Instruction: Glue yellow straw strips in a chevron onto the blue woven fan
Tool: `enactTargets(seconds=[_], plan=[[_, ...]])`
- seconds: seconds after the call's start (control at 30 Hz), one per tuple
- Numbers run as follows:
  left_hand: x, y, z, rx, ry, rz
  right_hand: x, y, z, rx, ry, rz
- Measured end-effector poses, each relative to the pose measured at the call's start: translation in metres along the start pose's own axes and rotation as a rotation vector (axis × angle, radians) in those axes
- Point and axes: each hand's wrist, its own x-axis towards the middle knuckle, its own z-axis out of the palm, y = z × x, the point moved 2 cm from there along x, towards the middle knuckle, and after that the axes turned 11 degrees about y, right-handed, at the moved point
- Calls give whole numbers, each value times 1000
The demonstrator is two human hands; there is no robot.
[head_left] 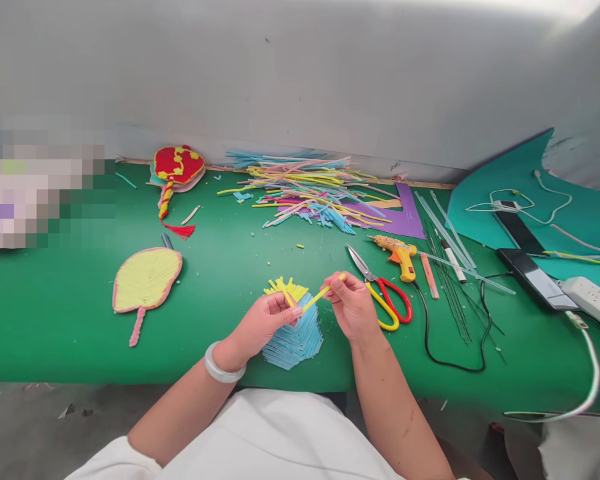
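Note:
A yellow pipe cleaner [316,300] stretches between my two hands. My left hand [275,319] pinches it near its left part, where a second yellow length sticks up past the fingers; whether this is the same piece bent over, I cannot tell. Its far end sits between the fingertips of my right hand [350,303], which are closed. Below and behind my left hand lies a rounded panel [293,343] covered with blue pipe cleaner strips, with short yellow pieces [293,289] fanned along its top edge. My left fingers hide part of that panel.
Scissors [380,287] and a yellow glue gun [397,253] lie right of my hands, its black cord trailing. Behind is a pile of coloured pipe cleaners [305,180]. Left are a yellow fan [147,280] and a red fan [177,167]. A phone [535,280] and power strip [593,297] sit right.

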Motion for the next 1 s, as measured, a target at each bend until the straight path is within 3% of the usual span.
enactTargets(seconds=[0.2, 0.27, 0.37, 0.43, 0.6, 0.77, 1.0], plan=[[0, -4, 0, 24, 75, 26, 9, -7, -10, 73, 182, -124], [1, -7, 0, 32, 115, 50, 3, -4, -5, -38, 95, -118], [1, -11, -1, 46, 166, 88, -11, 3, 9, -263, -155, -43], [1, -12, -1, 66, 190, 108, -18, 6, 14, -360, -224, -41], [-5, -9, 0, 140, 271, 155, -18, 10, 12, -433, -181, -83], [-18, -7, -20, 226, 451, 231, -19, 14, -1, -557, -33, -89], [-38, 3, -46, 585, 568, 496, -36, 18, 10, -805, -96, -136]])
